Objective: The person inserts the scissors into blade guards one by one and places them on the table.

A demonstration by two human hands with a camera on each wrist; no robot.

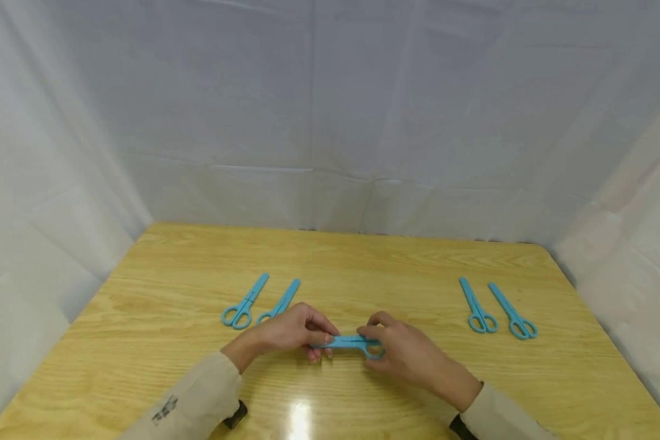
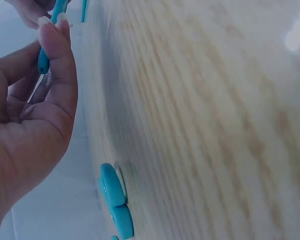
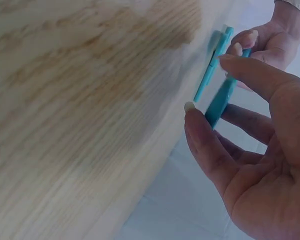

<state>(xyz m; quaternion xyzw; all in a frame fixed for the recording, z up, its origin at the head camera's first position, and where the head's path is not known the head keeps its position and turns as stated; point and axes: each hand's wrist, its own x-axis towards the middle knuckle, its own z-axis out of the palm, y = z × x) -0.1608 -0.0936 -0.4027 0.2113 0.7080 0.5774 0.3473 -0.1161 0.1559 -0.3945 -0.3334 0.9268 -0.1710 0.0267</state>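
Between both hands, a pair of light-blue scissors [image 1: 348, 342] lies sideways, its finger loops toward the right. My left hand [image 1: 293, 333] pinches the blade end between thumb and fingers, covering the tip. At the loop end, my right hand [image 1: 409, 354] grips the handles with its thumb and fingers. The left wrist view shows the blue blade end [image 2: 43, 61] poking out past the left fingertips. In the right wrist view the handle [image 3: 221, 102] sits between the right thumb and fingers, above the tabletop.
Two matching scissors [image 1: 246, 302] [image 1: 283, 299] lie left of centre on the wooden table [image 1: 159, 318], the nearer one partly behind the left hand. Another two scissors [image 1: 477, 305] [image 1: 513, 311] lie at the right. White sheeting [image 1: 330, 122] hangs behind and along both sides.
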